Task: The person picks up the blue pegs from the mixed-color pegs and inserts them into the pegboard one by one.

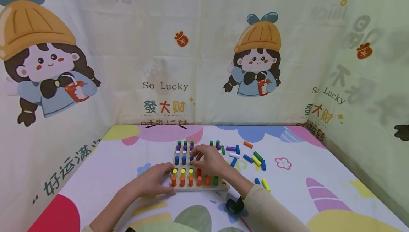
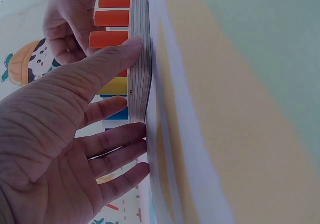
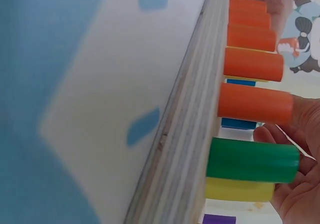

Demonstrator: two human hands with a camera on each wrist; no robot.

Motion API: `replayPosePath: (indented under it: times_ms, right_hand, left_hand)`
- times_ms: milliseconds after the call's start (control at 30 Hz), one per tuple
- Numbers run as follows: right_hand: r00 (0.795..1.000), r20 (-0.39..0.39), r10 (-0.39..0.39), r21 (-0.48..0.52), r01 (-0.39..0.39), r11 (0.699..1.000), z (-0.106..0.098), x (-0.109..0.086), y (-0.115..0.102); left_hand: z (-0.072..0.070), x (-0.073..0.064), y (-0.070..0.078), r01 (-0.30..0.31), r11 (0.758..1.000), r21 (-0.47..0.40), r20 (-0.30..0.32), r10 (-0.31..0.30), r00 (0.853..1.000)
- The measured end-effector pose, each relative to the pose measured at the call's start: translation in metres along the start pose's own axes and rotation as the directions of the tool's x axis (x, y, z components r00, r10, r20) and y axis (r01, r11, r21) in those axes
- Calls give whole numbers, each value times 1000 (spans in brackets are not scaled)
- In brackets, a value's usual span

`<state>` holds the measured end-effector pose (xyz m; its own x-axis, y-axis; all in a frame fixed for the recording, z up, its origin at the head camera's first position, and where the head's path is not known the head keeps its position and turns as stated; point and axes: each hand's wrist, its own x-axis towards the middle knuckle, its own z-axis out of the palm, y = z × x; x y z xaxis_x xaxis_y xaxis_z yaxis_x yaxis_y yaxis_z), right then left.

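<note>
A wooden pegboard (image 1: 199,188) holds rows of coloured pegs, with green, purple, white, blue and yellow ones behind a front row of orange pegs (image 1: 191,181) ending in a green peg (image 1: 216,180). My left hand (image 1: 154,180) rests against its left front corner. In the left wrist view the thumb (image 2: 132,49) presses the layered front edge, while the other fingers reach fairly straight along the side. Over the blue row, my right hand (image 1: 209,159) pinches a blue peg (image 1: 191,160), third from the left. In the right wrist view its fingertips are partly hidden behind the front pegs.
Loose pegs lie scattered right of the board, among them an orange peg (image 1: 247,144), a white peg (image 1: 234,155) and a yellow peg (image 1: 266,185). A black wrist device (image 1: 234,205) sits below the right wrist. Printed cloth walls (image 1: 204,111) rise behind the patterned tabletop (image 1: 127,164).
</note>
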<state>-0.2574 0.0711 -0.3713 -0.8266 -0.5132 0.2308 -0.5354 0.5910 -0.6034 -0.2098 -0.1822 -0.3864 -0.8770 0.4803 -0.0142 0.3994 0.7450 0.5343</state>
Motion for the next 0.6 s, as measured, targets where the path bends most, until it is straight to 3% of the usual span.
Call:
replayPosePath:
  times_ms: [333, 600]
  right_hand:
    - [996, -61, -71, 36, 73, 997, -13, -17, -5]
    - [993, -114, -43, 67, 51, 996, -24, -34, -4]
  left_hand:
    - [-1, 1, -1, -8, 1000, 7, -4, 8, 1000]
    - [0, 2, -1, 7, 1000, 11, 3, -7, 1000]
